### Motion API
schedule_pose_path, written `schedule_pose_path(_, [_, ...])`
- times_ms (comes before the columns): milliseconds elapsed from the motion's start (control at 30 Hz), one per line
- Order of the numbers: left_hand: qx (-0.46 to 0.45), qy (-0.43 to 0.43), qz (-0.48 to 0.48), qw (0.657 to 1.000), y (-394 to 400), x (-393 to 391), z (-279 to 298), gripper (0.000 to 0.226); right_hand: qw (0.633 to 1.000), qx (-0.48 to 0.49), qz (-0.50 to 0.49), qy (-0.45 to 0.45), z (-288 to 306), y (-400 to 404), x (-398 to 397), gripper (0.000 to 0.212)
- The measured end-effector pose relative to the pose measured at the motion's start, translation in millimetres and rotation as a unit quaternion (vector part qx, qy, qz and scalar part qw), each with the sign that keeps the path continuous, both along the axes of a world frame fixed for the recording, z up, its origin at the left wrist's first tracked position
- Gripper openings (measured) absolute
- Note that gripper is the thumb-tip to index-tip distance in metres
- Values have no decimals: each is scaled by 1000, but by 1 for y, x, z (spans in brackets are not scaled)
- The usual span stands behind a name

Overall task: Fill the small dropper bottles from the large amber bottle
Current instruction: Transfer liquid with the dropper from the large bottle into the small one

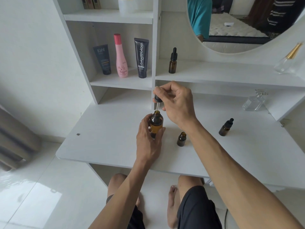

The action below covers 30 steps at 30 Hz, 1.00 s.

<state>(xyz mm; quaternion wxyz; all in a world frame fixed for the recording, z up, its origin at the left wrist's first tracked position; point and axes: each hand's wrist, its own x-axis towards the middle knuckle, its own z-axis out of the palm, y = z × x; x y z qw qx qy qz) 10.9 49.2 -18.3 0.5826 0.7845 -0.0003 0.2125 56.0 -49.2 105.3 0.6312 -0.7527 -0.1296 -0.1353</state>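
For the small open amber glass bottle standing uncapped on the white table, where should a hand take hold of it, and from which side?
Grip the small open amber glass bottle round its straight cylindrical body, below the threaded neck, probably from the right hand side: it stands upright and uncapped, so a side grasp keeps the mouth clear. The left hand already holds the large amber bottle.

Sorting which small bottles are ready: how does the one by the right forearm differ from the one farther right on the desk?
The small bottle by the forearm is uncapped, its neck open; the bottle farther right wears a black dropper cap, so it looks taller. Both are amber glass, standing on the white desk, untouched by either hand.
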Motion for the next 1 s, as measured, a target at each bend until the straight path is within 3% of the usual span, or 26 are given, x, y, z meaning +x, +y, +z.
schedule_pose_path(767, [6,-5,-1,1000,0,0,1,51,999,-37,-5,30,-21,-1,-4,22])
schedule_pose_path(1000, [4,-4,-3,1000,1,0,0,51,999,9,11,37,-17,-2,-7,19])
